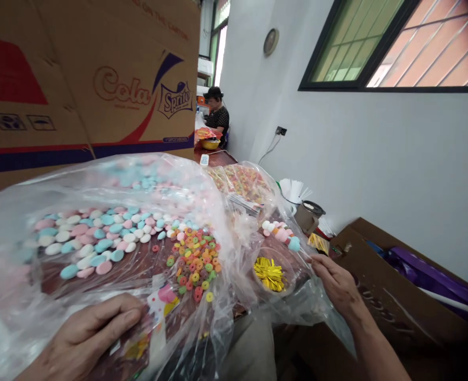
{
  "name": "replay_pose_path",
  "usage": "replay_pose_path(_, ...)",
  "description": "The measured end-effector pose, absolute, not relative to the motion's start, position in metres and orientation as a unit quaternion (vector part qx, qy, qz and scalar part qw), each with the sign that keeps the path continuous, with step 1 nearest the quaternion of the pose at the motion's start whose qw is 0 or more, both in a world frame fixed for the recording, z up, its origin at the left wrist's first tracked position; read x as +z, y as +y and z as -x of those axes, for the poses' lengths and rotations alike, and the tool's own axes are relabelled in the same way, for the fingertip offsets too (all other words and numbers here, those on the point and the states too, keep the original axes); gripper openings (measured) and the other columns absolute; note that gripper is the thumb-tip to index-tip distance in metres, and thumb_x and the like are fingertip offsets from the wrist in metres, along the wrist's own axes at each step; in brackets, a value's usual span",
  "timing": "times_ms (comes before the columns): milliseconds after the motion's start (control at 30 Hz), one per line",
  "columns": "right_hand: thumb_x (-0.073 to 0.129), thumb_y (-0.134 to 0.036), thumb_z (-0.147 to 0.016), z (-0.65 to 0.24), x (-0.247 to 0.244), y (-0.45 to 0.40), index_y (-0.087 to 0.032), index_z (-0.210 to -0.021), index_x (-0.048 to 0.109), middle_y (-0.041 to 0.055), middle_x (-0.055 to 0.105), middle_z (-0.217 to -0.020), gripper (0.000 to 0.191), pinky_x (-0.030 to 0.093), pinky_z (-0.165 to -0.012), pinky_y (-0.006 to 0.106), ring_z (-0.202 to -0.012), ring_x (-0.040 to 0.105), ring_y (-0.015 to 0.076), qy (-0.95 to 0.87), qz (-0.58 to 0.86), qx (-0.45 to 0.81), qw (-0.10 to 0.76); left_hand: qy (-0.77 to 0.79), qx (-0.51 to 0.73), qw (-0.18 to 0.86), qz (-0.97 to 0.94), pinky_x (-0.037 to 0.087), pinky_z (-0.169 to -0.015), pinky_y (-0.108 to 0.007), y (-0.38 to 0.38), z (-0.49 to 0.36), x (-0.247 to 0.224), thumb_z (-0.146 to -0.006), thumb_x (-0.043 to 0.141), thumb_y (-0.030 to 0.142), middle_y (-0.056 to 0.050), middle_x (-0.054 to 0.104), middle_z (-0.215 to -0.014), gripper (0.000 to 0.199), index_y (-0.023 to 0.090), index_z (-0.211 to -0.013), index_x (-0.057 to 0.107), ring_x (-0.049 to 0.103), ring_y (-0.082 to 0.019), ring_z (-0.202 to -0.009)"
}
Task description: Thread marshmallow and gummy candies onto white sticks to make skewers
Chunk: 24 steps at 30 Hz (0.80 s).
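Observation:
Between the thumb and fingers of my left hand (93,330) is a clear printed bag (163,304) with pink and yellow marks. My right hand (339,283) pinches the thin stick of a candy skewer (282,234), strung with white, pink and blue pieces. Pink, blue and white candies (102,233) lie on clear plastic at the left. Small colourful rings (196,259) are heaped beside them. A clear round container (289,272) with gold tinsel (269,273) sits left of my right hand.
A large carton (86,79) stands behind the candies. An open box (400,296) with purple material is at the right, near a lidded mug (309,216). Another person (218,117) sits at the far end.

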State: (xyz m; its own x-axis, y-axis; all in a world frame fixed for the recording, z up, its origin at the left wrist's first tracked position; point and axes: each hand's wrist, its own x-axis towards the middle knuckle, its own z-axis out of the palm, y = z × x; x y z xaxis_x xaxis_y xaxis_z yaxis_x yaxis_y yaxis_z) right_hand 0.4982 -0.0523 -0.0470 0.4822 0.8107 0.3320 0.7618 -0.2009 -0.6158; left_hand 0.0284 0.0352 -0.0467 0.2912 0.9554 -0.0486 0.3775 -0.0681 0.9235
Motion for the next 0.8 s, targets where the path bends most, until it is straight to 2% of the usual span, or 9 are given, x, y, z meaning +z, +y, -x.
replay_pose_path(167,0.055,-0.043,-0.085,-0.459,-0.030,-0.056,-0.024,-0.091,0.079,0.0034,0.079,-0.096,0.031,0.058,-0.079,0.029,-0.089,0.074,0.0238,-0.631,0.687,0.057,0.355,0.452,0.250,0.470,-0.716,0.045,-0.062,-0.023,0.043,-0.019,-0.043,-0.087,0.058,0.047,0.001,0.064,-0.070,0.031,0.022,-0.072,0.069,0.056,-0.017,-0.068)
replay_pose_path(300,0.057,-0.033,-0.089,-0.417,-0.022,-0.046,-0.028,-0.095,0.078,0.0023,0.079,-0.099,0.023,0.059,-0.080,0.028,-0.093,0.074,0.0233,-0.733,0.593,0.055,0.329,0.426,0.262,0.498,-0.708,0.041,-0.062,-0.023,0.040,-0.015,-0.035,-0.090,0.055,0.040,0.002,0.060,-0.072,0.028,0.020,-0.074,0.066,0.051,-0.014,-0.067)
replay_pose_path(433,0.056,-0.027,-0.093,-0.385,-0.012,-0.033,-0.032,-0.103,0.075,-0.0001,0.077,-0.090,0.022,0.058,-0.081,0.029,-0.085,0.073,0.0208,-0.804,0.495,0.035,0.328,0.407,0.269,0.521,-0.700,0.040,-0.061,-0.023,0.035,-0.007,-0.032,-0.091,0.056,0.038,0.002,0.058,-0.071,0.027,0.020,-0.074,0.066,0.048,-0.014,-0.065)
replay_pose_path(567,0.054,-0.022,-0.094,-0.371,-0.002,-0.024,-0.031,-0.096,0.072,0.0002,0.071,-0.077,0.021,0.055,-0.063,0.026,-0.074,0.069,0.0190,-0.822,0.472,0.017,0.318,0.404,0.278,0.533,-0.690,0.038,-0.061,-0.023,0.034,0.002,-0.037,-0.091,0.058,0.037,0.003,0.056,-0.070,0.026,0.020,-0.073,0.066,0.046,-0.014,-0.065)
replay_pose_path(633,0.053,-0.021,-0.094,-0.369,0.000,-0.022,-0.030,-0.092,0.072,0.0014,0.070,-0.076,0.021,0.053,-0.060,0.025,-0.073,0.068,0.0191,-0.830,0.468,0.015,0.304,0.401,0.278,0.535,-0.690,0.038,-0.060,-0.023,0.035,0.005,-0.041,-0.091,0.058,0.038,0.003,0.056,-0.069,0.027,0.019,-0.074,0.066,0.047,-0.014,-0.064)
replay_pose_path(800,0.052,-0.023,-0.093,-0.369,-0.002,-0.019,-0.027,-0.094,0.073,0.0028,0.073,-0.084,0.022,0.055,-0.074,0.030,-0.079,0.069,0.0199,-0.849,0.457,0.029,0.265,0.402,0.268,0.526,-0.700,0.037,-0.060,-0.023,0.038,0.008,-0.046,-0.092,0.058,0.037,0.003,0.057,-0.069,0.026,0.019,-0.075,0.068,0.048,-0.014,-0.064)
